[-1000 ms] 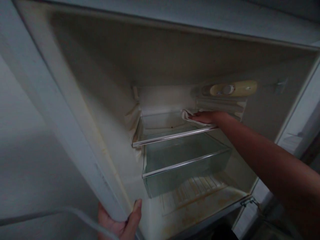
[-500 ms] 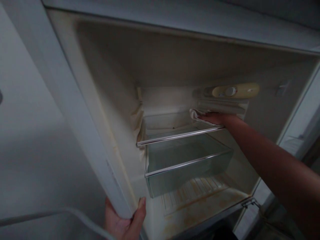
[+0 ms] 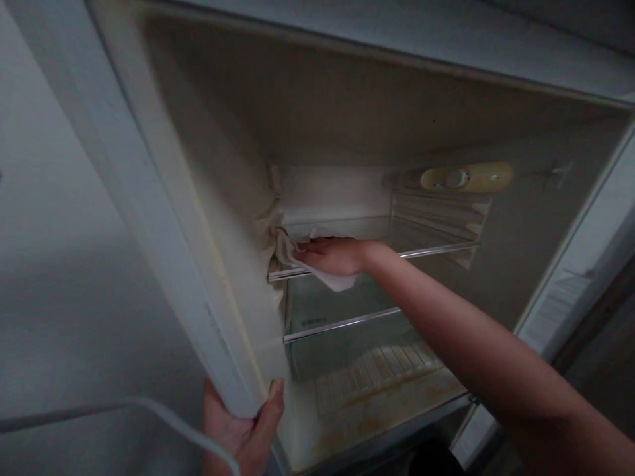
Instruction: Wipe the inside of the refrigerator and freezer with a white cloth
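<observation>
My right hand (image 3: 331, 255) presses a pale cloth (image 3: 336, 280) onto the left part of the upper glass shelf (image 3: 436, 250) inside a refrigerator. Part of the cloth bunches past my fingertips near the left wall, and a corner hangs over the shelf's front trim. At the lower left, my left hand (image 3: 243, 426) is wrapped round the front edge of the refrigerator's side wall (image 3: 238, 390), thumb on the inner side.
Below lies a second glass shelf or drawer (image 3: 342, 324), above a ribbed floor with brown stains (image 3: 377, 413). A yellowish control housing with a dial (image 3: 466, 177) sits on the right wall. A pale cord (image 3: 163, 413) crosses near my left hand.
My right hand has swept the cloth leftward along the upper shelf, from its right end to its left end. My left hand keeps its grip on the refrigerator's edge.
</observation>
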`<action>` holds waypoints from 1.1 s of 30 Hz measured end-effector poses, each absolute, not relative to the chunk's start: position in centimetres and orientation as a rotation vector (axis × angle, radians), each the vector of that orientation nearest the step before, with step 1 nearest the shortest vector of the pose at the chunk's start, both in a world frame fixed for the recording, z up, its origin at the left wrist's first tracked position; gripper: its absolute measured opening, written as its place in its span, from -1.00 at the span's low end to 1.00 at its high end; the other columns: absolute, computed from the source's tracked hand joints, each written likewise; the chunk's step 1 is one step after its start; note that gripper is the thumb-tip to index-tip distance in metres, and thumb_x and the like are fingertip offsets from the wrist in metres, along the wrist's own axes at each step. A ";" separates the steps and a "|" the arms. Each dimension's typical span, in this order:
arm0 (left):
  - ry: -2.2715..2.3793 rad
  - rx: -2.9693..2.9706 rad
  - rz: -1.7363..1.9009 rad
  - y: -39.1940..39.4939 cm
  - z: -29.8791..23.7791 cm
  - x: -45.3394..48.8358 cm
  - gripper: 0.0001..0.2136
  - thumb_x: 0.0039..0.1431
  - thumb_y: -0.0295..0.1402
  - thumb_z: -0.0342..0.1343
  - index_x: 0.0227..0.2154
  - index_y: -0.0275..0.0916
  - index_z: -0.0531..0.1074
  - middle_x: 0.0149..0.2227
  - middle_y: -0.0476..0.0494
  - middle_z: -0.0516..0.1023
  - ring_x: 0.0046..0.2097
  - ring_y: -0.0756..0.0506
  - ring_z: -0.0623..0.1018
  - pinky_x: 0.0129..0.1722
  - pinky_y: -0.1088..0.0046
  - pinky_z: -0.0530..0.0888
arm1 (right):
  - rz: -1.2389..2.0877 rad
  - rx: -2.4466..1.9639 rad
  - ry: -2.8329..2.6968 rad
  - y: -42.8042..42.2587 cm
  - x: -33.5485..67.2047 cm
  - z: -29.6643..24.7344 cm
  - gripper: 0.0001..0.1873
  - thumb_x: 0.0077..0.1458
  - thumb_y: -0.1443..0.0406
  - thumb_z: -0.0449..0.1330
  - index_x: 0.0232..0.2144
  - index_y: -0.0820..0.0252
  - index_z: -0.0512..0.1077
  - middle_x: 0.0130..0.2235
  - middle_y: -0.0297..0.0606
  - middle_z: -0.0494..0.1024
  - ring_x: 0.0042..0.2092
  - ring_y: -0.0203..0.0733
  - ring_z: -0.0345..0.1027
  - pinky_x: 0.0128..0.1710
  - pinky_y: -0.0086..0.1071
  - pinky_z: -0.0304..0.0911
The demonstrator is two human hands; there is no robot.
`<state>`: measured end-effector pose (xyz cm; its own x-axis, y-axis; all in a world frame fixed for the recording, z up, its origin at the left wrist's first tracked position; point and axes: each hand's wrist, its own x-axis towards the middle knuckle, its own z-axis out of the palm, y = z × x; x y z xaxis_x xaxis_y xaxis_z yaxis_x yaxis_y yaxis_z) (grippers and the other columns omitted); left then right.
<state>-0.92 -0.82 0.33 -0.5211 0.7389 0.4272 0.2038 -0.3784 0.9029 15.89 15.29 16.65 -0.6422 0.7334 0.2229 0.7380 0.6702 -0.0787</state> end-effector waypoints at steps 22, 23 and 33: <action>1.452 1.286 1.955 -0.4 -0.7 -1.6 -0.36 -0.07 -0.21 0.36 0.11 -0.17 0.33 -0.19 -0.10 0.61 -0.18 -0.15 0.64 -0.16 0.40 0.61 | -0.289 -1.616 -1.934 10.6 39.3 10.9 -0.46 0.31 -0.11 0.03 -0.15 0.19 0.55 -0.12 -0.02 0.61 -0.18 -0.03 0.48 -0.17 -0.23 0.29; 1.482 1.296 1.956 -0.4 -0.6 -1.6 -0.37 -0.05 -0.20 0.35 0.10 -0.20 0.34 -0.21 -0.11 0.60 -0.20 -0.15 0.64 -0.18 0.39 0.61 | -0.368 -1.631 -1.935 10.5 39.8 10.5 -0.48 0.31 -0.08 0.05 -0.12 0.22 0.55 -0.10 0.01 0.60 -0.15 -0.01 0.47 -0.14 -0.22 0.28; 1.488 1.363 1.939 -0.1 -0.7 -2.2 -0.35 -0.09 -0.12 0.37 0.07 -0.23 0.35 -0.20 -0.17 0.58 -0.18 -0.17 0.61 -0.14 0.33 0.58 | -0.848 -1.366 -2.055 9.2 23.0 8.4 -0.32 0.34 0.02 0.01 0.36 0.25 0.18 0.22 0.10 0.34 0.14 0.21 0.16 0.08 0.01 0.07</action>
